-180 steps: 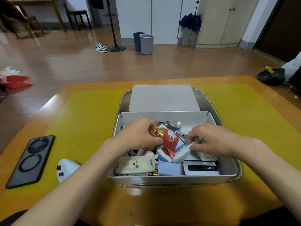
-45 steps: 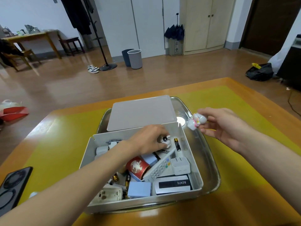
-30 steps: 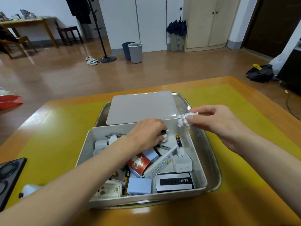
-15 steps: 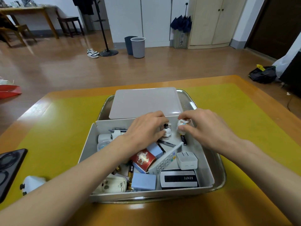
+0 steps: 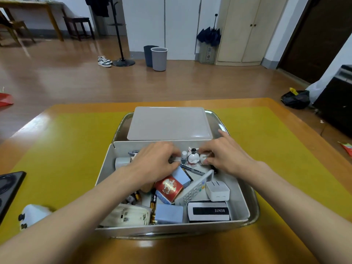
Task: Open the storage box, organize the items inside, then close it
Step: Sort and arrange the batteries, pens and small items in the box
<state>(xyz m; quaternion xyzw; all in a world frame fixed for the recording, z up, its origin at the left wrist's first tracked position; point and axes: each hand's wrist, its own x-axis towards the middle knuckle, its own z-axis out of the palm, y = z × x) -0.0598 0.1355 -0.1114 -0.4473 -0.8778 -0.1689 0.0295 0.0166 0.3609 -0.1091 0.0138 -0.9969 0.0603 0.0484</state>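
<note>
We see a wooden table topped with a yellow mat. At its centre sits a metal tray, and in the tray an open white storage box with its flat lid lying just behind it.

The box is crowded: a white remote, a black-and-white case marked BENTE, a cream pouch, a red tin, a white charger plug, a pale blue block and a battery.

Both hands reach into the far end of the box. Our left hand curls its fingers around a small white item — we cannot tell what. Our right hand pinches a small white figurine, index finger pointing away. Between the hands stand a rabbit-shaped bottle and a small vial.

On the mat's left edge lie a dark phone and a white gadget.
</note>
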